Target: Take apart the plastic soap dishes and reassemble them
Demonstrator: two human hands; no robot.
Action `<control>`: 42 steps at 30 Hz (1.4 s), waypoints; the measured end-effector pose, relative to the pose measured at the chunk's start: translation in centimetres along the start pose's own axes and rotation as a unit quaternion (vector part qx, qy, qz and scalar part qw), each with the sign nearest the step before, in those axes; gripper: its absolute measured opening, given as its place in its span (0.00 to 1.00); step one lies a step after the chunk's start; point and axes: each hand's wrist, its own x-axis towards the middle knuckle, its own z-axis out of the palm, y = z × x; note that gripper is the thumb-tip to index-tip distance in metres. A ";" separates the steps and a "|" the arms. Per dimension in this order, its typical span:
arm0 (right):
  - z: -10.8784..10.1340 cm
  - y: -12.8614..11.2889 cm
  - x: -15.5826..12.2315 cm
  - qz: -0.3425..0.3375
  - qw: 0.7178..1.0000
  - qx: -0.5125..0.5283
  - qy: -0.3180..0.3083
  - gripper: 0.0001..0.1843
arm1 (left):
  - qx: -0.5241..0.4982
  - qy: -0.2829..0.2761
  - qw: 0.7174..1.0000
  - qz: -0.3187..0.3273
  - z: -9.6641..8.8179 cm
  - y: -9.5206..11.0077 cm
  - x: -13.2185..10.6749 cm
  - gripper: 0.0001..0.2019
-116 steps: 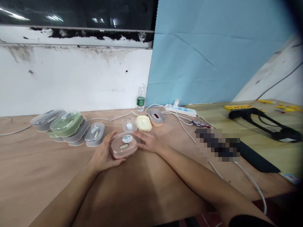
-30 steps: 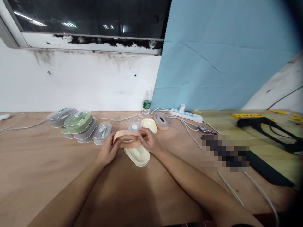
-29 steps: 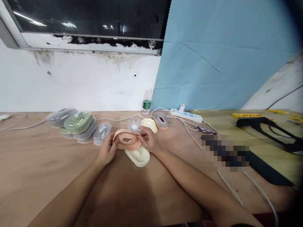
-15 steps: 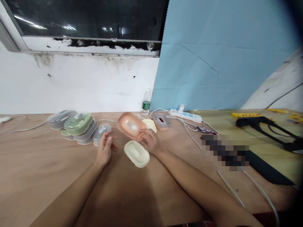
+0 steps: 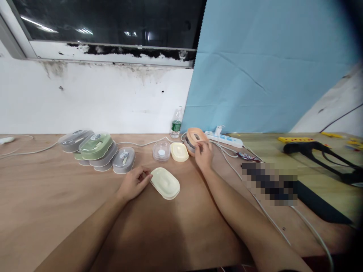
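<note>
My right hand (image 5: 203, 154) is closed on the edge of a peach-coloured oval lid-like piece (image 5: 197, 135), which rests tilted on a grey and peach oval box (image 5: 189, 146) near the power strip. At the front middle lies a shallow cream oval dish (image 5: 165, 183). Thumb and fingers of my left hand (image 5: 136, 182) pinch together at its left rim. Behind this dish stand a small clear container (image 5: 162, 151) with a white round spot and a smaller cream dish (image 5: 179, 152), side by side.
Several lidded grey and green boxes (image 5: 95, 146) are stacked at the left, with a single grey lidded box (image 5: 124, 160) beside them. A water bottle (image 5: 176, 122) stands by the wall. White cables run near a power strip (image 5: 227, 139); a black frame-like object (image 5: 320, 155) lies far right.
My right hand has carried the peach piece right and back onto the grey and peach box, uncovering the clear container. My left hand has come right to the cream dish's rim and closed.
</note>
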 end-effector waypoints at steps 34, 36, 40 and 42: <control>0.0 -4.0 -1.4 -0.066 0.995 0.063 -0.036 0.13 | 0.094 -0.153 0.980 0.086 0.5 -0.4 -0.1 0.19; -0.1 -5.4 -2.1 -0.112 0.988 0.085 -0.064 0.12 | 0.081 -0.143 0.982 0.095 0.4 -0.2 -0.1 0.19; -0.3 -8.3 -3.8 -0.215 0.960 0.141 -0.115 0.13 | 0.001 -0.052 0.998 0.033 0.3 0.3 0.1 0.16; -0.4 -9.6 -4.6 -0.263 0.942 0.162 -0.129 0.14 | -0.068 0.017 0.997 -0.030 0.6 0.5 0.1 0.18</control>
